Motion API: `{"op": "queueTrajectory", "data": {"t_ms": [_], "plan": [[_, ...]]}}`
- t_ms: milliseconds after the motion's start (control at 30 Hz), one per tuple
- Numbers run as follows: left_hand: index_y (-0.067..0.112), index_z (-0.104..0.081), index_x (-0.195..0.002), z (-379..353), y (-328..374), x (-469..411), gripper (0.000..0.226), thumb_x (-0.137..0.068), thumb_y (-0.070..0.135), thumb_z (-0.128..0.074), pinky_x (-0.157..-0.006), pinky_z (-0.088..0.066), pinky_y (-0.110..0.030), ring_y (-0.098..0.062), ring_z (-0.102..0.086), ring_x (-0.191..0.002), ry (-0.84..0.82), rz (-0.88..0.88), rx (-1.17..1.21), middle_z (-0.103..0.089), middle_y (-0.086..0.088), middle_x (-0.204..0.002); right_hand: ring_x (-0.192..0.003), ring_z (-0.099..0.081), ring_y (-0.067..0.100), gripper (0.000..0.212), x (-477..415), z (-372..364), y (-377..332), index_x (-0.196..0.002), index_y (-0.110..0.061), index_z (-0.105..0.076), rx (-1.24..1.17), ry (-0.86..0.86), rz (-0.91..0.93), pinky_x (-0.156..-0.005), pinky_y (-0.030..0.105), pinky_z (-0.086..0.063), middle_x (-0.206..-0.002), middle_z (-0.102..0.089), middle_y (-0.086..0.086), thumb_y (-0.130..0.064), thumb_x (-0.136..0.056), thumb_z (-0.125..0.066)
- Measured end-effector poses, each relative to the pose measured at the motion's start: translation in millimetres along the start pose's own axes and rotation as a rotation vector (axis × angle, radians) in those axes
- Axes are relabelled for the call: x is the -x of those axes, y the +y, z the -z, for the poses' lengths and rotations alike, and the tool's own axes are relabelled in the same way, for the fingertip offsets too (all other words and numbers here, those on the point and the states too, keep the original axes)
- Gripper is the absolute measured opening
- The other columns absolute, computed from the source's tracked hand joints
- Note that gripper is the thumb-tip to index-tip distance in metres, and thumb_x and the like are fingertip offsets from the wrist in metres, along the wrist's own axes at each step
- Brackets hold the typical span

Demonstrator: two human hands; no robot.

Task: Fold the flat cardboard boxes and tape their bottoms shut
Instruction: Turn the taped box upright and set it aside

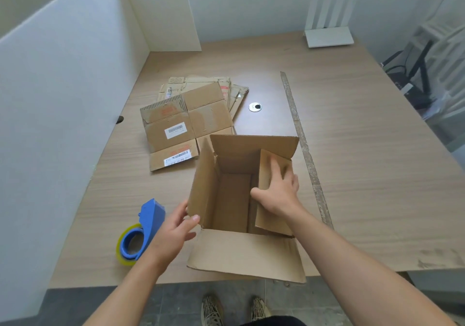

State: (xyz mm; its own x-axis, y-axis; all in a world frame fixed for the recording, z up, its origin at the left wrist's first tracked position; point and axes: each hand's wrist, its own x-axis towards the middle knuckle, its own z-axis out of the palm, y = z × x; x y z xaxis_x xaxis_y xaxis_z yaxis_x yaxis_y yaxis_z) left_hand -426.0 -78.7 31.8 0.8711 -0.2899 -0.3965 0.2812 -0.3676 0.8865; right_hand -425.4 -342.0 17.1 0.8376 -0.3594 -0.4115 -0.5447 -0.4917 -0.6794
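Note:
An opened brown cardboard box [234, 200] stands at the table's near edge, flaps up, its near flap [246, 255] lying out toward me. My right hand [278, 192] lies flat on the right side flap, which leans inward, with the thumb inside the box. My left hand [173, 232] touches the left flap's lower corner, thumb against the cardboard. A stack of flat cardboard boxes [188, 119] lies behind the box. A blue tape dispenser [141, 232] with a clear tape roll sits just left of my left hand.
White partition walls [75, 99] close off the left and back of the wooden table [364, 174]. A strip of old tape [304, 149] runs along the tabletop to the right of the box. A round cable grommet [255, 107] and a white router [329, 36] sit farther back.

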Motion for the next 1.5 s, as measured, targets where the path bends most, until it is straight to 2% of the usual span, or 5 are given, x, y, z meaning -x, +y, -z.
{"op": "queueTrajectory", "data": {"t_ms": [167,333,467,1067,1500], "plan": [[0.045,-0.052,-0.125,26,-36,14,0.058,-0.092,-0.003,-0.052,-0.089,-0.049,-0.025,-0.011,-0.059,-0.121,-0.004,0.008,-0.200,-0.063,0.020,-0.123,-0.139,-0.034,0.006,0.084,8,42,34,-0.148,-0.056,-0.024,-0.546,-0.057,0.169,-0.110,0.042,-0.036,-0.157,-0.028,-0.013,-0.043,-0.074,-0.063],[0.074,-0.004,-0.136,15,-41,14,0.110,-0.062,0.064,-0.083,-0.096,-0.036,-0.008,0.028,-0.025,-0.126,-0.195,-0.152,-0.512,-0.018,0.058,-0.134,-0.118,-0.060,0.004,0.061,15,54,57,-0.130,-0.062,-0.048,-0.774,-0.089,0.161,-0.079,0.037,-0.058,-0.134,-0.058,-0.016,-0.061,-0.072,-0.068],[0.052,-0.003,-0.149,-7,-31,-1,0.129,-0.051,0.071,-0.085,-0.110,-0.032,-0.024,0.018,-0.026,-0.132,-0.124,-0.218,-0.423,-0.021,0.041,-0.146,-0.134,-0.050,0.017,0.071,12,53,80,-0.141,-0.042,-0.047,-0.938,-0.054,0.110,-0.104,0.046,-0.048,-0.149,-0.049,-0.005,-0.059,-0.076,-0.071],[0.044,-0.054,-0.124,-23,-14,-26,0.062,-0.068,0.048,-0.081,-0.085,-0.051,-0.021,0.005,-0.061,-0.103,0.107,-0.119,-0.020,-0.067,0.019,-0.114,-0.120,-0.059,0.007,0.037,50,42,87,-0.121,-0.048,-0.059,-0.843,0.001,0.190,-0.075,0.031,-0.057,-0.129,-0.062,-0.010,-0.061,-0.087,-0.052],[0.034,-0.058,-0.126,-31,-17,-39,0.058,-0.074,0.048,-0.081,-0.084,-0.053,-0.028,-0.007,-0.064,-0.103,0.085,-0.121,-0.023,-0.069,0.018,-0.111,-0.134,-0.047,0.015,0.078,63,5,91,-0.145,-0.032,-0.038,-0.597,0.083,0.114,-0.111,0.042,-0.041,-0.140,-0.053,-0.009,-0.041,-0.080,-0.080]]}}
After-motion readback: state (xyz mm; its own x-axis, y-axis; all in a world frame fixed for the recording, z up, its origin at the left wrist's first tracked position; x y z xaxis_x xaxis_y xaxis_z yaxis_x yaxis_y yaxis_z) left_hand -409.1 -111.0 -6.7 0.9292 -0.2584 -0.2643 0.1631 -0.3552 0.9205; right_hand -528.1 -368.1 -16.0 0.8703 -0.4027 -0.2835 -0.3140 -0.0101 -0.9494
